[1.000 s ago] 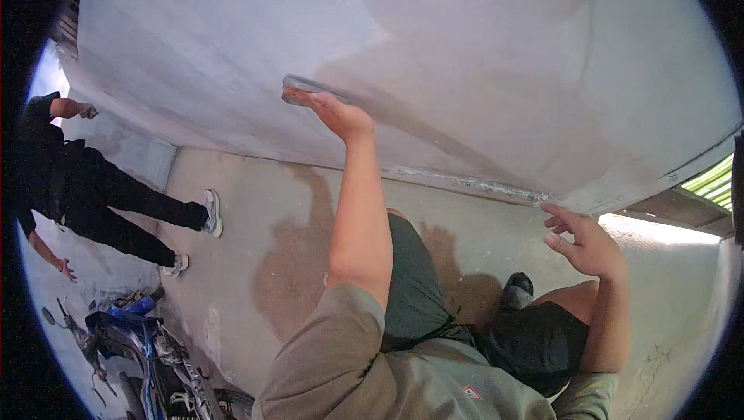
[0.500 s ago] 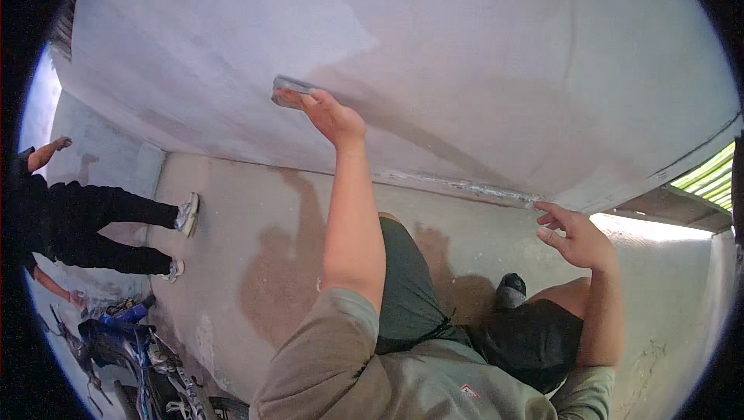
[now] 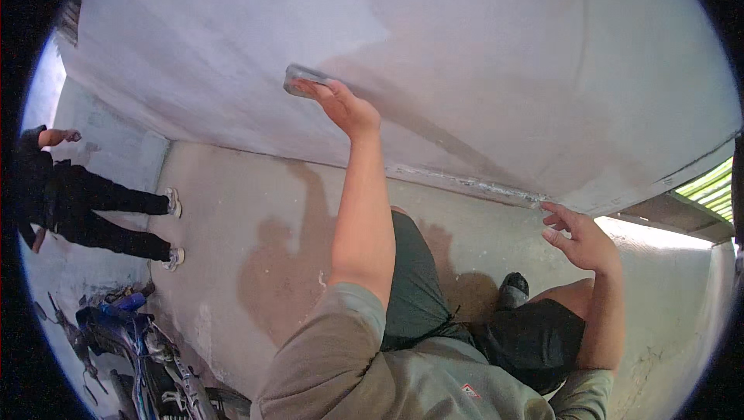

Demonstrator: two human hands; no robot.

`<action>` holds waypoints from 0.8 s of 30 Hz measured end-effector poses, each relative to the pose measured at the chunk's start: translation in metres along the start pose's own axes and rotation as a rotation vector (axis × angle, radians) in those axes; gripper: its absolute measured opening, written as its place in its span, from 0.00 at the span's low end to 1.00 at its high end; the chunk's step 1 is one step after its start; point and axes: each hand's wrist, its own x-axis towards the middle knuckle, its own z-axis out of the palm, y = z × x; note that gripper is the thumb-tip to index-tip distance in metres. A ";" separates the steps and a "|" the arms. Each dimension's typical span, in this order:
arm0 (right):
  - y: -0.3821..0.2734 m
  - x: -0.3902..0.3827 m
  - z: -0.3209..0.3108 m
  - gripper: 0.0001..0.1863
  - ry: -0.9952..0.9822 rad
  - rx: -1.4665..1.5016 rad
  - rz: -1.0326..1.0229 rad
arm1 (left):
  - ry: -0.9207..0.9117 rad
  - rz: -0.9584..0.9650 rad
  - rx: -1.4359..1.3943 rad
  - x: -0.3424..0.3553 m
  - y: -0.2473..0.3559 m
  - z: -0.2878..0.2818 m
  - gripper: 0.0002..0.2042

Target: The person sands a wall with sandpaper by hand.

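Note:
My left hand (image 3: 350, 110) reaches forward, its fingers closed around a flat grey sanding block (image 3: 296, 74). The block lies against the pale plastered wall (image 3: 480, 48), and the hand hides part of it. Over on the right, my right hand (image 3: 577, 240) is held in the air near the wall's foot. Its fingers are loosely spread and hold nothing. A long shadow falls on the wall to the right of the block.
A person in dark clothes (image 3: 108, 203) stands at the far left. Below that person a blue motorbike (image 3: 139, 350) fills the lower-left corner. My bent legs are above the concrete floor (image 3: 225, 211). Green slats (image 3: 709, 191) show at the right, beside a bright gap.
My left hand and the sanding block appear slightly farther right and up, while the view also shifts a little. The other person's legs and lower arm have moved. My right hand stays nearly the same.

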 end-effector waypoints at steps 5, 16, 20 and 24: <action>0.002 -0.003 0.001 0.32 0.027 0.000 0.000 | 0.287 -0.877 -0.309 -0.006 -0.017 -0.004 0.45; 0.004 -0.002 0.003 0.31 0.027 0.013 0.006 | 0.163 -0.127 0.031 -0.006 -0.015 0.002 0.43; 0.004 -0.002 0.002 0.31 0.045 0.002 0.019 | 0.356 -1.054 -0.653 -0.008 -0.016 -0.005 0.42; 0.006 -0.001 0.002 0.30 0.039 0.018 0.016 | 0.160 -0.678 -0.610 -0.005 0.001 -0.001 0.44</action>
